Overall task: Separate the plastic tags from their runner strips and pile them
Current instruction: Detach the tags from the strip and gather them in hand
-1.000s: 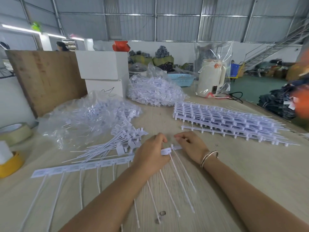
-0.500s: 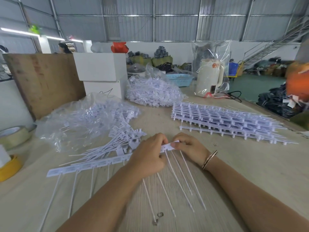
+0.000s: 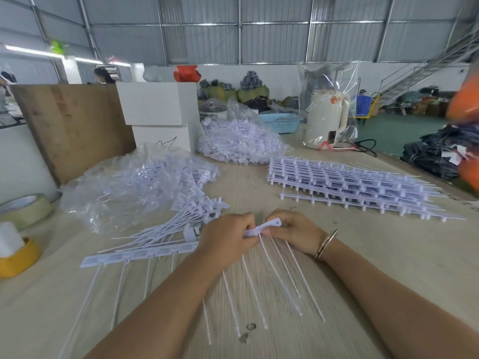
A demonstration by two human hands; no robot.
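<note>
A white runner strip (image 3: 145, 253) of plastic tags lies across the desk (image 3: 388, 255) near its front edge. The left hand (image 3: 228, 238) grips its right end, while the right hand (image 3: 293, 230) pinches the end tag (image 3: 269, 225), tilted upward. Just behind lies a pile of loose tags (image 3: 181, 218); stacked strips (image 3: 350, 185) sit toward the right edge.

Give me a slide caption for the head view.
Both hands, left hand and right hand, grip a white plastic tag strip over the wooden table.
</note>
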